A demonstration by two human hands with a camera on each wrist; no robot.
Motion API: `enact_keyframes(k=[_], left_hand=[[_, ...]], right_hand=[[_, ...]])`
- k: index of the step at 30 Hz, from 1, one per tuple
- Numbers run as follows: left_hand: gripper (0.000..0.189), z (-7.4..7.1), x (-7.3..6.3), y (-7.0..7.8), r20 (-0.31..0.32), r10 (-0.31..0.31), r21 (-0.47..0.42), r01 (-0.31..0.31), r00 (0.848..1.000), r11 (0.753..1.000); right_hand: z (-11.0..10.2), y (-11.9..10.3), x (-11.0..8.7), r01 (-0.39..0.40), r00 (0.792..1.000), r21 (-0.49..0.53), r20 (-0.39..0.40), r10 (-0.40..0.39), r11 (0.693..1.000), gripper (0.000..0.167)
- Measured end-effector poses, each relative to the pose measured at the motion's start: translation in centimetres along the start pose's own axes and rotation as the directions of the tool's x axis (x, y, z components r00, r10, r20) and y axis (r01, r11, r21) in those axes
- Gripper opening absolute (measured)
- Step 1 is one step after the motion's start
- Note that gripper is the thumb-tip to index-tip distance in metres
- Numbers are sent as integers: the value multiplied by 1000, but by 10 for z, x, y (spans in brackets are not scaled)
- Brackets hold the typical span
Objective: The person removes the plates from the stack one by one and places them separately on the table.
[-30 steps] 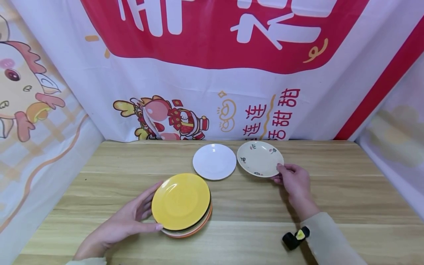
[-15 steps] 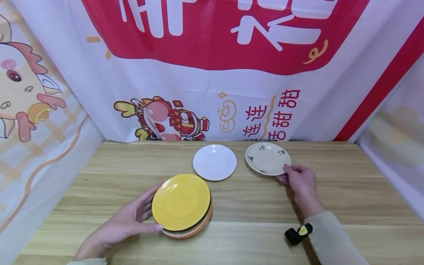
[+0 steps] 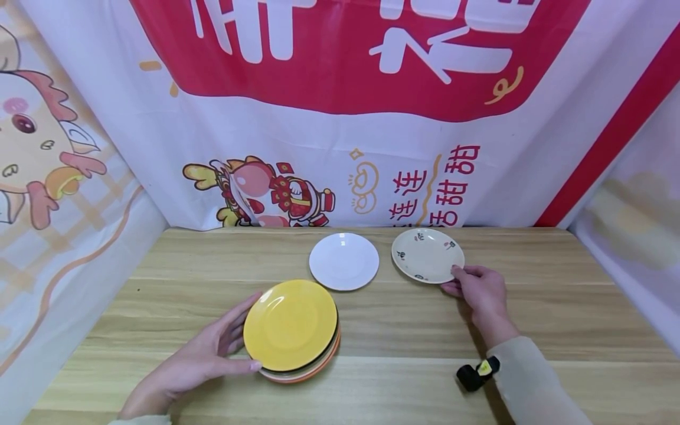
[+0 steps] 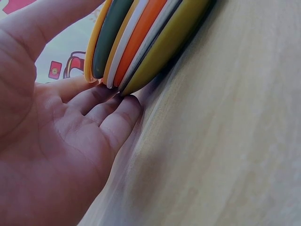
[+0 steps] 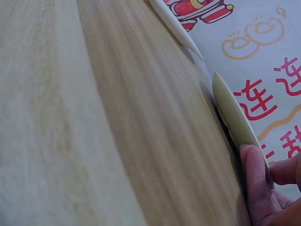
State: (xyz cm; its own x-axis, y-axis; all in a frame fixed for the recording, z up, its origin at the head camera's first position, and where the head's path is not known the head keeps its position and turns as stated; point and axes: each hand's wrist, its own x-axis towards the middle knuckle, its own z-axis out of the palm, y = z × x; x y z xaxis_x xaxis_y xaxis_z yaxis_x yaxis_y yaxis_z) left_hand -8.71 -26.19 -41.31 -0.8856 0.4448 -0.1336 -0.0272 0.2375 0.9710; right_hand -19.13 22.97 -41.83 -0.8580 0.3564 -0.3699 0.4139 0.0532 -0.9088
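My right hand (image 3: 480, 295) pinches the near right rim of a cream saucer-like plate (image 3: 427, 257) with small floral motifs, thumb on top and fingers beneath. In the right wrist view this plate (image 5: 233, 110) lies low over the wood, its underside partly showing. To its left sits a plain white plate (image 3: 344, 261), with a narrow gap between the two. My left hand (image 3: 204, 354) rests against the left side of a stack of plates (image 3: 291, 324) topped by a yellow one. Its palm is open in the left wrist view, fingertips touching the coloured rims (image 4: 134, 42).
The wooden table (image 3: 404, 378) ends at the back against a printed cloth (image 3: 340, 171) with a red panel and cartoon figures. More cloth (image 3: 74, 236) hangs along the left side and the right. A black strap device (image 3: 478, 373) is on the right wrist.
My right hand has shifted the floral plate to the right, away from the white plate, then very slightly back left. The left hand and the stack have stayed in place.
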Motion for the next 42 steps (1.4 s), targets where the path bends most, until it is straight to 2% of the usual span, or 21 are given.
enact_keyframes(k=[6, 11, 16, 24, 31, 36, 42], left_hand=[[107, 0, 0, 1, 2, -18, -5, 18, 1000, 1000], [108, 0, 0, 0, -5, -9, 2, 9, 1000, 1000], [107, 0, 0, -1, -5, -9, 2, 9, 1000, 1000], [106, 0, 0, 1, -5, -44, -10, 44, 999, 999], [108, 1, 1, 0, -10, -24, 17, 24, 1000, 1000], [107, 1, 0, 0, -6, -28, 5, 28, 1000, 1000], [108, 1, -1, -1, -10, -23, 6, 23, 1000, 1000]], right_hand=[[-1, 0, 0, -14, 1000, -53, -8, 13, 998, 56], [-2, 2, -1, -9, 1000, -82, -15, 7, 997, 55], [-4, 3, -3, 3, 1000, -87, 5, -3, 996, 54], [-5, 4, -3, 20, 1000, -117, 25, -17, 993, 54], [-7, 4, -5, 31, 999, -137, 13, -29, 990, 52], [-7, 4, -5, 35, 999, -124, 19, -33, 992, 52], [-6, 4, -4, 33, 999, -164, 12, -31, 986, 48]])
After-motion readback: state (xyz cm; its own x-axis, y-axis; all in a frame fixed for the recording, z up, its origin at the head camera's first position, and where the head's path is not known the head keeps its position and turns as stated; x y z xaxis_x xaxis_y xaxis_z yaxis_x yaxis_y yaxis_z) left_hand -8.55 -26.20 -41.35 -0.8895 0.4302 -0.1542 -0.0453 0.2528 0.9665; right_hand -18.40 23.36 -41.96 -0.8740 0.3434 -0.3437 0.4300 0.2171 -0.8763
